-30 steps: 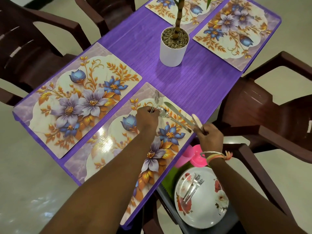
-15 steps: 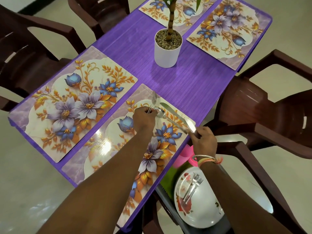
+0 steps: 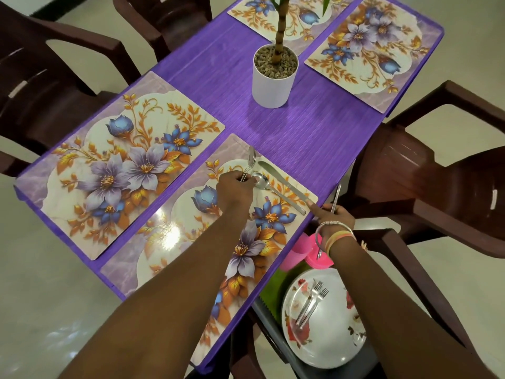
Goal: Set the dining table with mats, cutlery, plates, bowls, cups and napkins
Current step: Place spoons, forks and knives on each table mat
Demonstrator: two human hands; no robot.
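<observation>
On the near floral mat [image 3: 175,236] lie a spoon [image 3: 276,188] and a knife [image 3: 281,181], side by side near the mat's far right end. My left hand [image 3: 235,190] grips a bundle of cutlery [image 3: 250,162] that sticks out past its fingers over the mat. My right hand [image 3: 334,214] holds another metal utensil [image 3: 335,196] at the table's right edge, with its forefinger touching the knife's handle end. A white floral plate [image 3: 325,321] with two forks [image 3: 311,303] sits below the table on a dark tray.
A white plant pot [image 3: 274,75] stands mid-table on the purple cloth [image 3: 314,132]. Three more mats lie around it. Brown plastic chairs [image 3: 426,170] ring the table. Pink cups [image 3: 303,251] and something green sit beside the plate.
My right hand let go of the knife, which now lies on the mat beside the spoon, and drew back to the table edge. The left hand stayed in place.
</observation>
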